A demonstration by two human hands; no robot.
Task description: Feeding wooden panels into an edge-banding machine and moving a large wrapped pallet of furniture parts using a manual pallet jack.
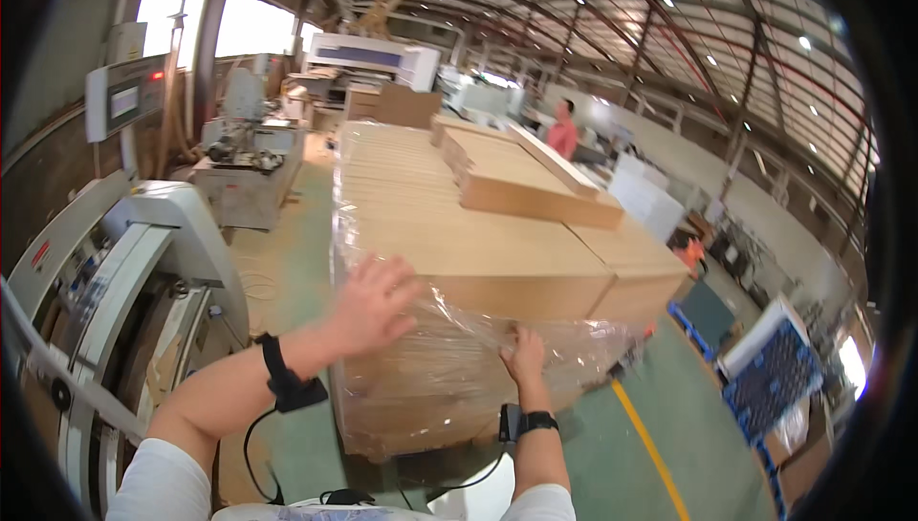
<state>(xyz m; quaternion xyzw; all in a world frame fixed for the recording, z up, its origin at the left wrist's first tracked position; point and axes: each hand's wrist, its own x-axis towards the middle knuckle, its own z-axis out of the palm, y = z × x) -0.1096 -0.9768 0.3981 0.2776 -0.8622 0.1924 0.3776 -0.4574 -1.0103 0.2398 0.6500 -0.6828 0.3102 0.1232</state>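
Observation:
In front of me stands a big stack of light wood-coloured boards (pixel 478 246), its sides wrapped in clear plastic film (pixel 421 387). The film's upper edge sags below the top along the near side. My right hand (pixel 523 354) is at that edge, its fingers curled closed on the film against the front of the stack. Over the near left corner is my left hand (pixel 378 301), fingers apart and slightly blurred, with nothing in it. Whether it touches the boards I cannot tell. More boards (pixel 535 177) lie in a raised layer on the far part of the stack.
A grey-white machine (pixel 182 234) stands close on the left, with a control box (pixel 124 96) behind it. Green floor with a yellow line (pixel 650 449) runs along the right. Blue pallets (pixel 775 382) lean there. A person in a pink shirt (pixel 561 134) is beyond the stack.

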